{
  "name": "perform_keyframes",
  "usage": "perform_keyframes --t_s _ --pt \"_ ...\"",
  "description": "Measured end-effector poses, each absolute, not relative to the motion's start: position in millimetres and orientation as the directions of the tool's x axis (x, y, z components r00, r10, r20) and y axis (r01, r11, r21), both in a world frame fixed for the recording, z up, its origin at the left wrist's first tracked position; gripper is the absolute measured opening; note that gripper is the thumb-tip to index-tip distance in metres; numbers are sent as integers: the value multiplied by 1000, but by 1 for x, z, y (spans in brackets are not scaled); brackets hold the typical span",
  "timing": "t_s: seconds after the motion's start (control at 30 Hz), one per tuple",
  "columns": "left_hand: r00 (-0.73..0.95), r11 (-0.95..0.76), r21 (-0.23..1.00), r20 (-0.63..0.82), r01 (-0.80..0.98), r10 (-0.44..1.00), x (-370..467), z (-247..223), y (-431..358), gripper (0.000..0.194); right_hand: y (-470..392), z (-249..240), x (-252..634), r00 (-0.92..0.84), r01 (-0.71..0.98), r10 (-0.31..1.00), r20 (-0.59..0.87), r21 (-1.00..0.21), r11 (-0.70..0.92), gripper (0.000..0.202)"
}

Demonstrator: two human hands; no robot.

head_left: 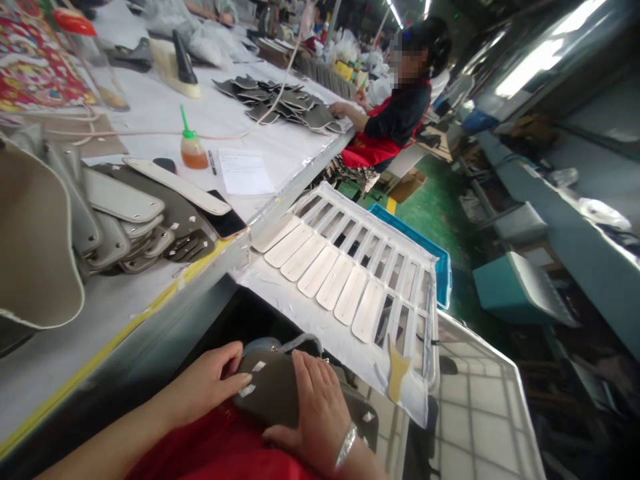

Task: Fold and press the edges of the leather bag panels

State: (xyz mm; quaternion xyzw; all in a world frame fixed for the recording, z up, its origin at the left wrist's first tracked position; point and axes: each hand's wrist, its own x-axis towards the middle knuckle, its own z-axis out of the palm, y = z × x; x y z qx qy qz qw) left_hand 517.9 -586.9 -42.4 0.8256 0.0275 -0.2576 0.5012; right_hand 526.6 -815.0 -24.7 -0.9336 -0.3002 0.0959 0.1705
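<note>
As right hand point(320, 408) spans panel point(274, 381), left point(210, 380) seemingly grips.

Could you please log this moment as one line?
left hand: on dark panel; right hand: on same panel; pale strips: on rack

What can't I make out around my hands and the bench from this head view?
- Head view: the middle of the dark grey panel, covered by the right hand.
- Head view: how firmly the left hand holds it; the fingertips are hidden.
- Head view: the writing on the paper sheet, too small to read.
- Head view: the full outline of the large grey-brown piece, cut off by the left edge.
</note>
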Motion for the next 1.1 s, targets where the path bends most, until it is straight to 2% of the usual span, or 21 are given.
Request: perform_keyframes --t_s 0.1,0.23,0.43,0.5,0.53,0.6,0.67,0.77,0.87,1.1 --pt "842 -505 798 -490 329 -227 516 -45 -588 30 -841 -21 520 831 469 545 -114 -384 -795 97" --pt "802 -576 746 -546 334 -241 520 -49 -588 35 -852 -25 522 852 383 500 -155 -465 -798 86" --pt "782 -775 586 -587 235 -207 529 -39 -589 32 -854 -37 527 835 403 532 -143 -501 -766 81" --pt "834 -828 534 -525 169 -169 531 -32 -591 28 -856 -39 526 831 414 540 -133 -501 -760 80" --pt "877 -842 529 -448 102 -175 531 -28 -593 29 -857 -40 525 830 416 542 -131 -502 -758 80" --pt "936 -842 532 -244 -89 -253 531 -24 -600 39 -858 -40 523 830 415 542 -129 -506 -756 78" --pt "920 -810 517 -101 -277 -380 529 -24 -610 48 -858 -38 522 836 405 533 -130 -510 -759 77" --pt "837 -748 487 -62 -450 -544 525 -34 -622 67 -857 -37 521 847 385 516 -130 -519 -763 75" --pt "793 -718 464 -53 -519 -607 522 -49 -627 88 -856 -37 520 847 386 518 -119 -531 -754 74" --pt "827 -727 490 -22 -482 -562 523 -54 -629 80 -857 -40 520 848 395 521 -98 -538 -745 74"
